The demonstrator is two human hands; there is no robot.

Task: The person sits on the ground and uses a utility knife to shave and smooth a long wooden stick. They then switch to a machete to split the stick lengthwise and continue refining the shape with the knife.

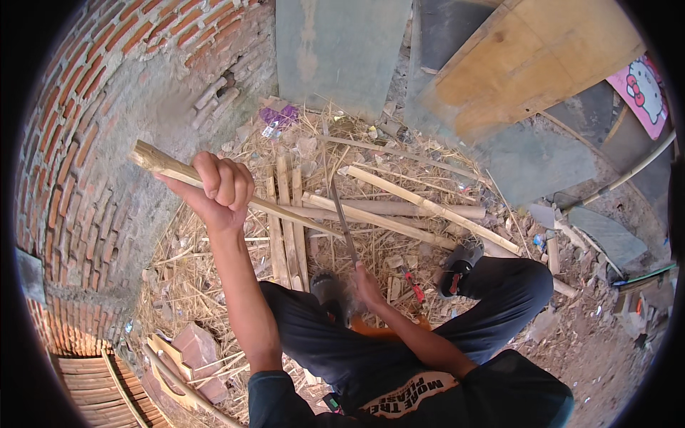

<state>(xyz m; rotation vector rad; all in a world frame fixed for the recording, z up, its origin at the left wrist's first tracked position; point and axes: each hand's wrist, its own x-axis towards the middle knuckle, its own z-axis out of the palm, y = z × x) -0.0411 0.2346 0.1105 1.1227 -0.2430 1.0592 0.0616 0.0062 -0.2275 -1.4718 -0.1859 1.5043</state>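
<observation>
My left hand [222, 187] is raised and closed around a split bamboo strip [170, 164], which slants down to the right. The strip's lower end comes close to the blade of a machete [342, 216]; I cannot tell whether they touch. My right hand [368, 289], low between my knees, grips the machete by its handle, mostly hidden in the fingers. The long narrow blade points up and away from me. Several pale bamboo slats [287, 246] lie side by side under the held strip. Another long slat [432, 202] lies slanting to the right.
A round bamboo pole [457, 211] lies beneath the slats on straw-covered ground. A red-handled tool [414, 289] sits between my feet. Brick wall [89, 185] rises at left; grey boards [342, 57] and a brown panel [528, 57] lean at the back.
</observation>
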